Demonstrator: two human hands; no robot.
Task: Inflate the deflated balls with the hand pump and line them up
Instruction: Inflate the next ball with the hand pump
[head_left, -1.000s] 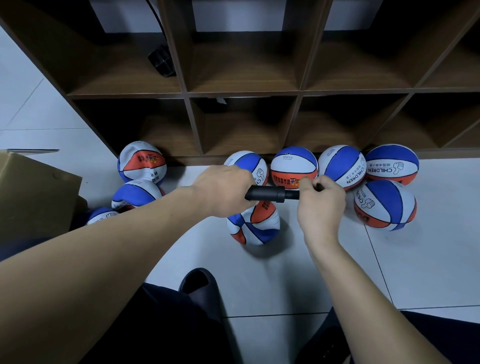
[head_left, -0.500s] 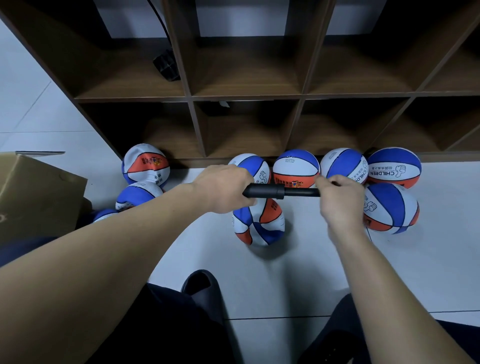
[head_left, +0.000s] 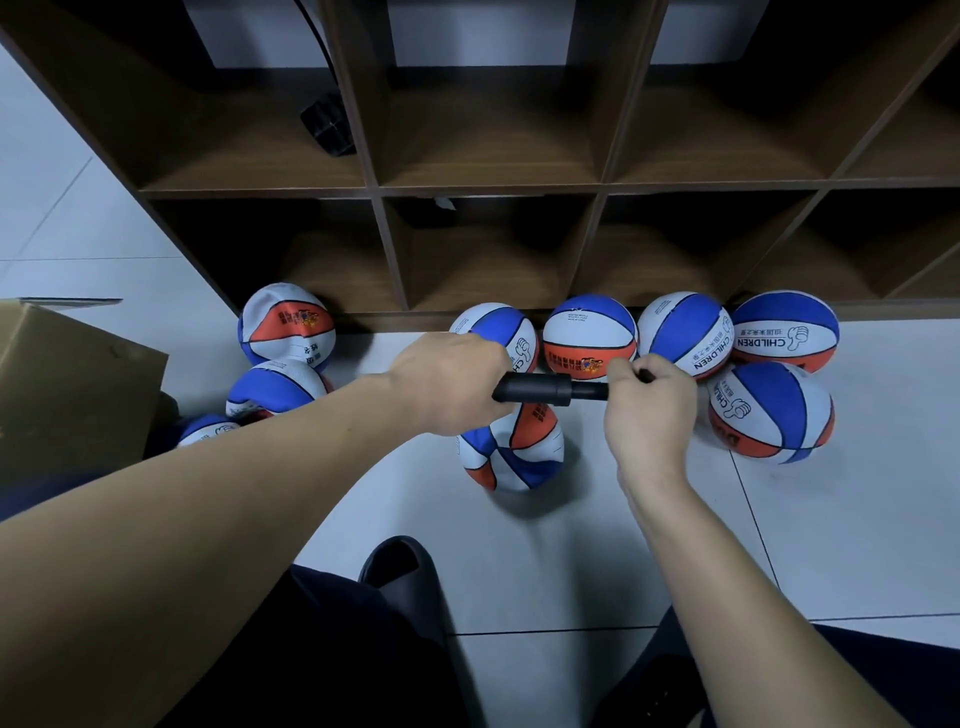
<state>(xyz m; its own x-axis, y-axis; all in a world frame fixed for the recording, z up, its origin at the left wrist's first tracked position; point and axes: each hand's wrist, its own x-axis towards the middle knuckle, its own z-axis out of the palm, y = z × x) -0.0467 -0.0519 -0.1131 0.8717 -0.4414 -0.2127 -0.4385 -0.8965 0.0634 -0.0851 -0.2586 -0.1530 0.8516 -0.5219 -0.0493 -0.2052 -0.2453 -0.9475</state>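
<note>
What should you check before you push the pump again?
1. Left hand grips the pump barrel: ok.
2. Right hand grips the pump's handle end: ok.
3. Needle is in the ball under the pump: cannot tell, the left hand hides that end.
4. That ball sits on the floor and is not rolling: ok.
5. That ball is round yet: not ok, it looks dented and saggy.
6. Finished balls are lined up: not ok, one ball sits in front of the row by the shelf.
</note>
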